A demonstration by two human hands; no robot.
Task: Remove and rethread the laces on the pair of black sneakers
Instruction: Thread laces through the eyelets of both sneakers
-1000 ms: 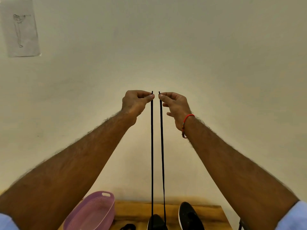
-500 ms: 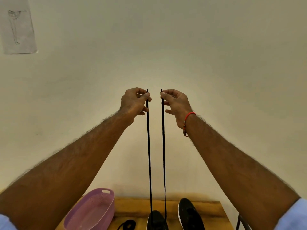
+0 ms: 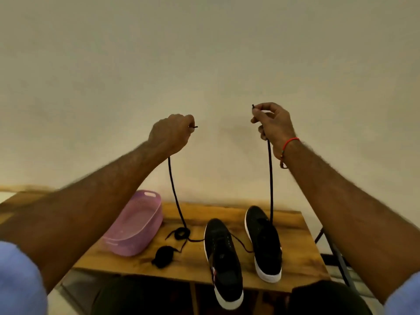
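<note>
The long black shoelace (image 3: 270,178) is thin, soft and very light, so I judge it will bend and slide easily; the best places to take it are the stiff tips at its two ends. The left hand (image 3: 170,133) has its grip closed on one tip, and the right hand (image 3: 271,121) pinches the other tip between thumb and fingers. Both hands are raised, well apart. From them the shoelace hangs down to the wooden table (image 3: 300,253). It seems to pass through the nearer black sneaker with white sole (image 3: 223,258), which stands just beside the farther black sneaker (image 3: 263,242). A second black lace (image 3: 164,255) lies bundled near the pink plastic basket (image 3: 134,226).
</note>
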